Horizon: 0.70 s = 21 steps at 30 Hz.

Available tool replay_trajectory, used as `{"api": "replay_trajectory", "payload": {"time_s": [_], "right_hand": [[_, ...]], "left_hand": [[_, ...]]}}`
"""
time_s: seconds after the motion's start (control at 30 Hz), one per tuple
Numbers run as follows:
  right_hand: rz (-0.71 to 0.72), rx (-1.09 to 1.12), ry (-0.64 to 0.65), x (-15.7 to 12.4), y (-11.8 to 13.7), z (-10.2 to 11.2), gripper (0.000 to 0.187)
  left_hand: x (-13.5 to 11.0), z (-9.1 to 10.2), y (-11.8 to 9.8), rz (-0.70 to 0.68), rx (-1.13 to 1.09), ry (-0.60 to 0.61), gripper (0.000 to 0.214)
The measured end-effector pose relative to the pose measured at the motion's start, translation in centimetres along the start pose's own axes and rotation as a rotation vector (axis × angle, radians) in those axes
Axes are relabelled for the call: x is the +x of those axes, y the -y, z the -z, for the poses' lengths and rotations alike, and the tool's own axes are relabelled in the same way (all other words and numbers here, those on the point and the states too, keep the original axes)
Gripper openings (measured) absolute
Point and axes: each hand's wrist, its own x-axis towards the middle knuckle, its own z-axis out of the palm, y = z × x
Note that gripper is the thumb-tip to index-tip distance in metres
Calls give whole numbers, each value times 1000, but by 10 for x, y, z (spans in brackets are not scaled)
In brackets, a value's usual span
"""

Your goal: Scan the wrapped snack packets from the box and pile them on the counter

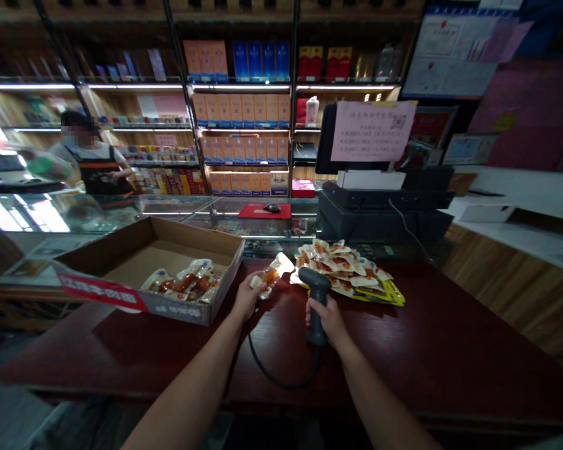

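My left hand [248, 295] is closed around a small clear snack packet [273, 272] with an orange-brown filling, held above the dark red counter [431, 350]. My right hand [324, 317] grips the handle of a dark barcode scanner [315, 289], its head pointing toward the packet. The scanner's black cable [272, 375] loops across the counter below my hands. Just behind the scanner lies a pile of similar snack packets [347, 265]. To the left stands an open cardboard box [136, 250] holding several more packets [187, 282].
A cash register with a screen and a pink notice [373, 131] stands behind the pile. A glass display case [192, 209] runs along the back with a mouse on a red pad [265, 210]. Another person [96, 159] stands at far left before stocked shelves.
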Motion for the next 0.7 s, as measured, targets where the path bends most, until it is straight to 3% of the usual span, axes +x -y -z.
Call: {"api": "replay_trajectory", "payload": {"time_s": [0.27,0.37,0.53,0.6,0.7], "right_hand": [[3,17,-21,-1,-2,1,39],[-3,27,-14,-4,2,-4,40],[-26,7,105,-7,17,-26,35],[-25,7,158,-6,23,-41,34],[-30,18,222,-4,28,-66,35]], "left_hand": [[-1,-3,1,-2,24,-4,51],[0,-10,-8,-37,89,-13,46],[-4,-6,-61,-182,141,-52,44],[-10,9,-90,-258,243,-136,41],[-21,44,-126,-343,533,-367,36]]}}
